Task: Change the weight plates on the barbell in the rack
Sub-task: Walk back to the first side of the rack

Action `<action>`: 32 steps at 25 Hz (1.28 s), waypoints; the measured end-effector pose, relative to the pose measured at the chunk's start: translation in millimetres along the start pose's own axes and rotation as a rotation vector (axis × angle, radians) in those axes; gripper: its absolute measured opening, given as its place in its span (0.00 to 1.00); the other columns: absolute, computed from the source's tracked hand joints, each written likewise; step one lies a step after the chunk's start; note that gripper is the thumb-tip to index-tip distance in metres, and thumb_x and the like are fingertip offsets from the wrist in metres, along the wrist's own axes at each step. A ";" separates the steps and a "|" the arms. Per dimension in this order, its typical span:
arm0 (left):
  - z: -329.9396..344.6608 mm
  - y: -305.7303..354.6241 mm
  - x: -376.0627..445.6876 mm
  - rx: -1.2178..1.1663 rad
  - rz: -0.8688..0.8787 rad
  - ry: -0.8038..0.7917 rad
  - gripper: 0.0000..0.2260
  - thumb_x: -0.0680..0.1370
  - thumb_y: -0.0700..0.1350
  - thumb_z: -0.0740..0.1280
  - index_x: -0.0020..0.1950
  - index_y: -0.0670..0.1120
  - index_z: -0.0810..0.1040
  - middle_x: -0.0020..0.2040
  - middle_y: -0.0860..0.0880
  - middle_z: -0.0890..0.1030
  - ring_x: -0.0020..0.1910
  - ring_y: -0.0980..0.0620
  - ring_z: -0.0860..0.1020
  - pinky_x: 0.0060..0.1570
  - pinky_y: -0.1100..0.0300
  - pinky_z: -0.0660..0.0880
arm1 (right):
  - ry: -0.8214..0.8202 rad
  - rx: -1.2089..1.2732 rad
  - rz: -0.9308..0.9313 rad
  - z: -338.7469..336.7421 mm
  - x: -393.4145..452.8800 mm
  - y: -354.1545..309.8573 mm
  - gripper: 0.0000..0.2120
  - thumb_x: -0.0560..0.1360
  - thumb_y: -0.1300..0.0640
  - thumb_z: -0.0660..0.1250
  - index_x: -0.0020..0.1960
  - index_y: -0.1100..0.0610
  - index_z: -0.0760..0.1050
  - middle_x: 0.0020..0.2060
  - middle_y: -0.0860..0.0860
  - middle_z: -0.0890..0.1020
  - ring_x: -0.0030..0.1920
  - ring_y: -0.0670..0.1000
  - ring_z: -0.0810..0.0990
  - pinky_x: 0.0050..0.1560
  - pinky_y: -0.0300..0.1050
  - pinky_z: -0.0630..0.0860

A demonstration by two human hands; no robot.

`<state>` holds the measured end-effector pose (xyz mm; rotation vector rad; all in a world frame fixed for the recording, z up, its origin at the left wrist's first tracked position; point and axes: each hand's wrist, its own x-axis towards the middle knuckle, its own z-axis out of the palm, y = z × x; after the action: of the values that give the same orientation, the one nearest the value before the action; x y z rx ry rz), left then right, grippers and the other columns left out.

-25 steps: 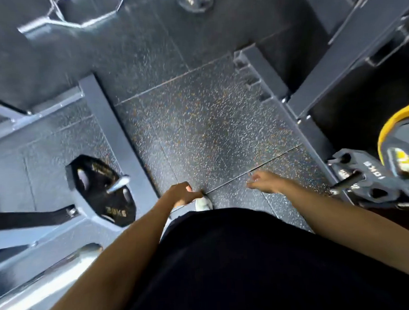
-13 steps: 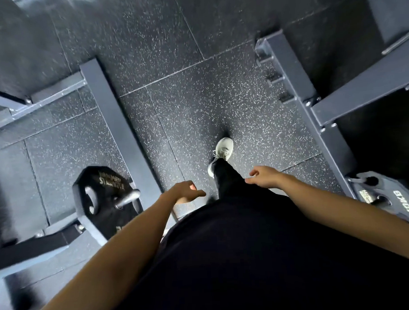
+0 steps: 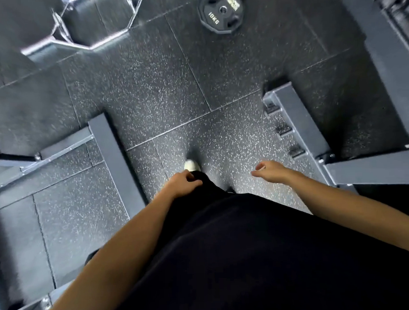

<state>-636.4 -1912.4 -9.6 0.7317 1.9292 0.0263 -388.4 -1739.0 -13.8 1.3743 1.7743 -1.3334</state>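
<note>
A black 10 kg weight plate (image 3: 221,11) lies flat on the speckled rubber floor at the top of the view, well ahead of me. My left hand (image 3: 180,184) hangs in front of my black trousers with its fingers loosely curled and nothing in it. My right hand (image 3: 270,171) hangs to the right, fingers loosely apart, also holding nothing. No barbell shows in this view.
A grey rack base beam (image 3: 113,158) runs along the floor on my left and another grey beam (image 3: 295,126) on my right. A silver hex bar frame (image 3: 83,40) lies at the top left. One white shoe tip (image 3: 192,165) shows between the beams.
The view has shifted forward: the plate on the left peg and the 10 kg plate at right have left the view, and the floor plate and hex frame have come in at the top.
</note>
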 end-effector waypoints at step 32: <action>-406.5 761.1 550.8 0.912 0.462 -0.309 0.19 0.77 0.60 0.64 0.59 0.48 0.76 0.62 0.45 0.78 0.58 0.46 0.76 0.60 0.52 0.72 | 0.331 0.623 0.374 -671.9 372.7 -88.8 0.22 0.78 0.50 0.65 0.66 0.62 0.71 0.65 0.59 0.75 0.64 0.59 0.74 0.60 0.47 0.70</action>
<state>-769.3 -897.4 -16.3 1.6584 1.3828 -0.6775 -494.4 -973.3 -42.1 2.2439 1.2167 -1.5724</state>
